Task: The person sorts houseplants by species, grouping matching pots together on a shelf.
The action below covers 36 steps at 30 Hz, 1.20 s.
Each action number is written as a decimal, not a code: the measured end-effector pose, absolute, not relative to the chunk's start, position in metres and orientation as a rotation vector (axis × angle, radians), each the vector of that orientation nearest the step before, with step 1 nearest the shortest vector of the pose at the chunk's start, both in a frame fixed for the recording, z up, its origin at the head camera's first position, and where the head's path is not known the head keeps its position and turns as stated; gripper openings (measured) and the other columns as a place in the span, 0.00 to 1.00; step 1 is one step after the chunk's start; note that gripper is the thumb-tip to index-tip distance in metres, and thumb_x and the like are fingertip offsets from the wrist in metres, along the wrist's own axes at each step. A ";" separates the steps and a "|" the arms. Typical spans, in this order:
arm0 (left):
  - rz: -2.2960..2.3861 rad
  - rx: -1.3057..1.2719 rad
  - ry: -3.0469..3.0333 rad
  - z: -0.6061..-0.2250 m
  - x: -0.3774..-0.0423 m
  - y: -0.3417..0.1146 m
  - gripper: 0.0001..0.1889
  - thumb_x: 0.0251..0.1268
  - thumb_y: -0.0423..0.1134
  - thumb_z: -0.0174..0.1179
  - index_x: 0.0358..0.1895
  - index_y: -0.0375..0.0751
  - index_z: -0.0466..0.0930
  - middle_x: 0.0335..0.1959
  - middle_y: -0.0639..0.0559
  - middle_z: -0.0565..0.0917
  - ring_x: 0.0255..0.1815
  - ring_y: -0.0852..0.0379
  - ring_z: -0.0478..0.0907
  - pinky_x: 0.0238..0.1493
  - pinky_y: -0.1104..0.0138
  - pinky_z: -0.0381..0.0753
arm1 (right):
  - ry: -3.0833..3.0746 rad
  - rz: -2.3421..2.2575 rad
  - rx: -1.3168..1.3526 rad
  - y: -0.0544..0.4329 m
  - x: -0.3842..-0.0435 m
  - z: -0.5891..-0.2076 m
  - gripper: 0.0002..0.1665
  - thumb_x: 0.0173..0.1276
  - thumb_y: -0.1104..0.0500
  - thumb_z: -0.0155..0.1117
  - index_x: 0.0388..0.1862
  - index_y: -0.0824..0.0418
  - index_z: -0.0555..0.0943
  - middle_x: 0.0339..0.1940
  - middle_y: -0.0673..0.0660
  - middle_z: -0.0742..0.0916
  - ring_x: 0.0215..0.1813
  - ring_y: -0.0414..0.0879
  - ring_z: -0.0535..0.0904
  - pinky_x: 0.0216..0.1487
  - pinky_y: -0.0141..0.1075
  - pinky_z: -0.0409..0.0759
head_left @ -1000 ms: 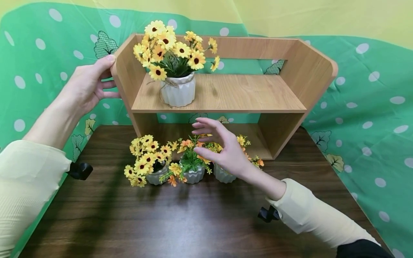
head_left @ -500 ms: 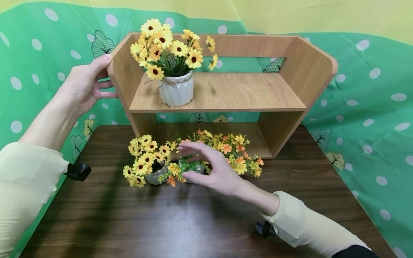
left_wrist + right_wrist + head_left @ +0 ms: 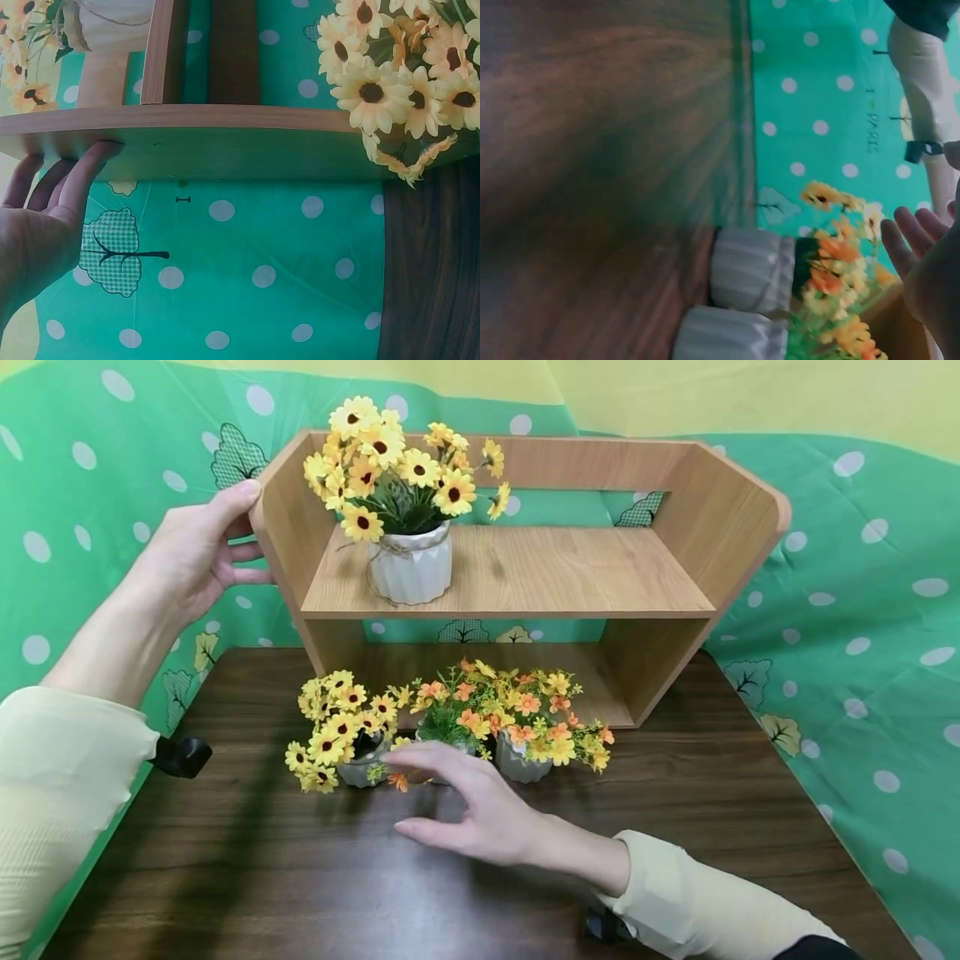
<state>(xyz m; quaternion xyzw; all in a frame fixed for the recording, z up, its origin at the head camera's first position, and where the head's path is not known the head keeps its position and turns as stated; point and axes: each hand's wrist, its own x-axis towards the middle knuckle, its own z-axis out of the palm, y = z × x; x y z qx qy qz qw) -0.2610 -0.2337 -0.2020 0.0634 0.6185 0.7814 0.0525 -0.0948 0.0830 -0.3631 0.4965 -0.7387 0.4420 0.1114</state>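
Observation:
My left hand [image 3: 191,547] rests its thumb and fingertips against the outer left side panel of a wooden shelf [image 3: 585,572]. In the left wrist view its fairly straight fingers [image 3: 79,176] touch that panel. A white pot [image 3: 412,568] of yellow daisies stands on the upper board's left part. Over the table, my right hand [image 3: 487,814] hovers with fingers and thumb spread apart, holding nothing. Just beyond it stand a pot of yellow daisies [image 3: 337,727], a middle pot partly hidden by the hand, and a right pot [image 3: 521,760] of orange and yellow flowers [image 3: 555,710].
The dark wooden table [image 3: 315,877] carries the shelf and the row of pots before its lower compartment. A green dotted cloth [image 3: 847,635] hangs behind and at both sides. Black wrist mounts [image 3: 182,757] sit at the cuffs.
My right hand has moved left and toward me, away from the right pot and past the middle one, uncovering the orange flowers. My left hand stays at the shelf's side panel.

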 end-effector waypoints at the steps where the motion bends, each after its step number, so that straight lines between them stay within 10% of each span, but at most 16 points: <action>1: 2.377 0.194 1.880 -0.202 -0.261 -0.234 0.24 0.70 0.45 0.67 0.67 0.46 0.79 0.56 0.51 0.87 0.46 0.51 0.92 0.36 0.54 0.92 | -2.181 1.305 1.479 0.081 -0.093 -0.365 0.38 0.66 0.57 0.74 0.73 0.61 0.70 0.68 0.57 0.82 0.67 0.46 0.81 0.70 0.36 0.79; 22: 2.394 0.154 1.867 -0.203 -0.263 -0.234 0.22 0.70 0.44 0.67 0.65 0.47 0.80 0.55 0.52 0.87 0.45 0.51 0.92 0.35 0.54 0.91 | -2.657 1.558 1.436 0.058 -0.082 -0.428 0.43 0.72 0.52 0.70 0.81 0.49 0.61 0.72 0.54 0.78 0.68 0.43 0.80 0.67 0.31 0.80; 31: 2.392 0.135 1.877 -0.202 -0.264 -0.235 0.22 0.69 0.45 0.68 0.65 0.48 0.80 0.56 0.52 0.86 0.44 0.51 0.92 0.35 0.53 0.91 | -3.019 1.341 1.014 0.053 -0.082 -0.440 0.56 0.66 0.35 0.70 0.85 0.33 0.49 0.82 0.52 0.68 0.79 0.54 0.69 0.72 0.59 0.74; 36: 2.398 0.128 1.861 -0.202 -0.264 -0.234 0.22 0.70 0.44 0.67 0.65 0.48 0.80 0.56 0.52 0.86 0.44 0.51 0.92 0.35 0.53 0.91 | -3.004 1.400 0.843 0.048 -0.089 -0.445 0.61 0.64 0.35 0.72 0.86 0.45 0.48 0.84 0.56 0.64 0.82 0.57 0.63 0.78 0.58 0.68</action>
